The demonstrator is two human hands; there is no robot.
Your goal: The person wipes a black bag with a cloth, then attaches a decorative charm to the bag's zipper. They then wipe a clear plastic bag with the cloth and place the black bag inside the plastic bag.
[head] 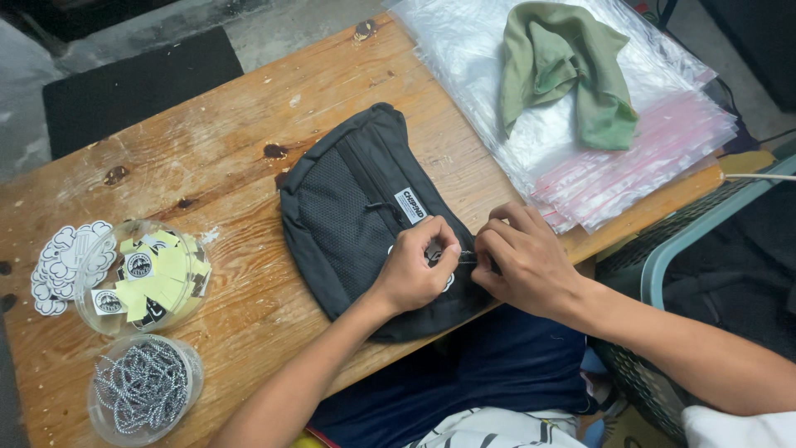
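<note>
A black pouch bag (pixel 356 207) with a mesh front pocket and a small white label lies on the wooden table (pixel 232 141). My left hand (pixel 414 265) rests on the bag's near right part, fingers pinched together. My right hand (pixel 522 257) meets it from the right, fingertips pinched too. Between the two hands a thin metal piece (pixel 466 258) shows at the bag's edge; what it is cannot be made out.
At the left stand a clear tub of yellow and white tags (pixel 145 278), a clear tub of metal ball chains (pixel 145 386) and a pile of white stickers (pixel 62 265). A stack of clear plastic bags (pixel 630 166) with a green cloth (pixel 568 70) lies at the back right. A green basket (pixel 663 274) sits right.
</note>
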